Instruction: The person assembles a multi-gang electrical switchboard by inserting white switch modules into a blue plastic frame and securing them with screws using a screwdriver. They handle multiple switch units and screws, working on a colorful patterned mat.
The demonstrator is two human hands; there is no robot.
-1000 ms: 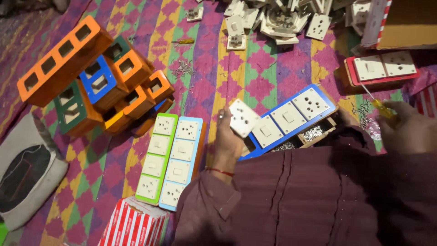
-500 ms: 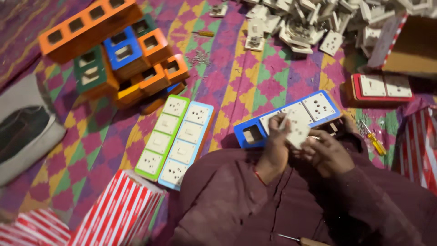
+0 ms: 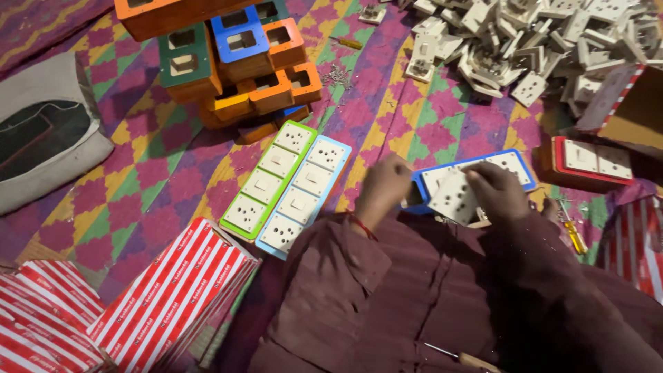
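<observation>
Item in hand: one blue board (image 3: 519, 160), lying on the mat (image 3: 442, 121) just before my lap, partly filled. My right hand (image 3: 498, 190) has its fingers closed on a white socket plate (image 3: 453, 197), held tilted over the board's near end; my left hand (image 3: 384, 188) rests on that end with fingers curled down, and I cannot tell whether they pinch anything. Progress, as I judge it: at least one plate shows seated at the far end, the near end looks unfilled, so this board is mid-assembly. Finished stock: two long boards side by side at my left, one green (image 3: 270, 179), one light blue (image 3: 305, 195), four plates visible in each, apparently complete. One red board (image 3: 590, 162) at the right with two plates showing, the rest hidden. Empty frames: a stack (image 3: 228, 62) of orange, blue and green ones, roughly eight, some hidden. Loose white plates: a heap (image 3: 545, 45), too many to count. Red-and-white striped cartons (image 3: 169, 297): three visible at lower left, another at the right edge. Screwdrivers: one yellow-handled (image 3: 572, 231) beside my right arm.
</observation>
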